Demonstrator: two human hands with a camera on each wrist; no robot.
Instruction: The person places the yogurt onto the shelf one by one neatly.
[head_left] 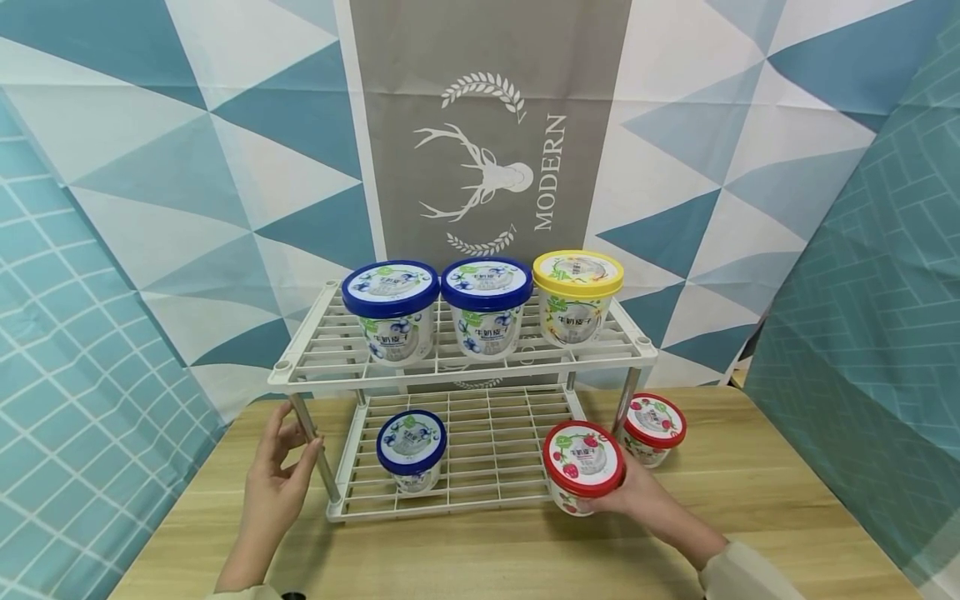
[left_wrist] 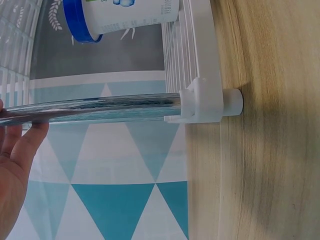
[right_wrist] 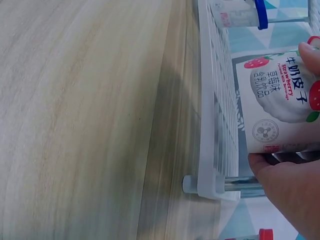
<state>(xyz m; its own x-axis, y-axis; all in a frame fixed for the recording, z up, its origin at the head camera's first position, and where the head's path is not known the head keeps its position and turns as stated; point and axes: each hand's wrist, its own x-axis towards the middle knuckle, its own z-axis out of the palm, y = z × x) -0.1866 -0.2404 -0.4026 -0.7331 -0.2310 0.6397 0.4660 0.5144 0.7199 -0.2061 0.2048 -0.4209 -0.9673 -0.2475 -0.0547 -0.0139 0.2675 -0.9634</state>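
My right hand [head_left: 639, 493] holds a red-lidded strawberry milk drink tub [head_left: 583, 457] at the lower shelf's front right corner. In the right wrist view the tub's printed side [right_wrist: 277, 100] faces the camera, thumb on one side and fingers on the other, its base above the shelf's slats. The thumb and fingers of my left hand [head_left: 279, 479] grip the metal front left post [head_left: 327, 473] of a white two-tier rack [head_left: 465, 380]. On the lower shelf, toward the left, stands a blue-lidded tub [head_left: 411, 450].
Two blue-lidded tubs [head_left: 390, 312] and a yellow-lidded tub [head_left: 577, 298] stand on the upper shelf. Another red-lidded tub [head_left: 654, 427] is on the wooden table [head_left: 750, 475], right of the rack. A patterned cloth [head_left: 675, 167] hangs behind.
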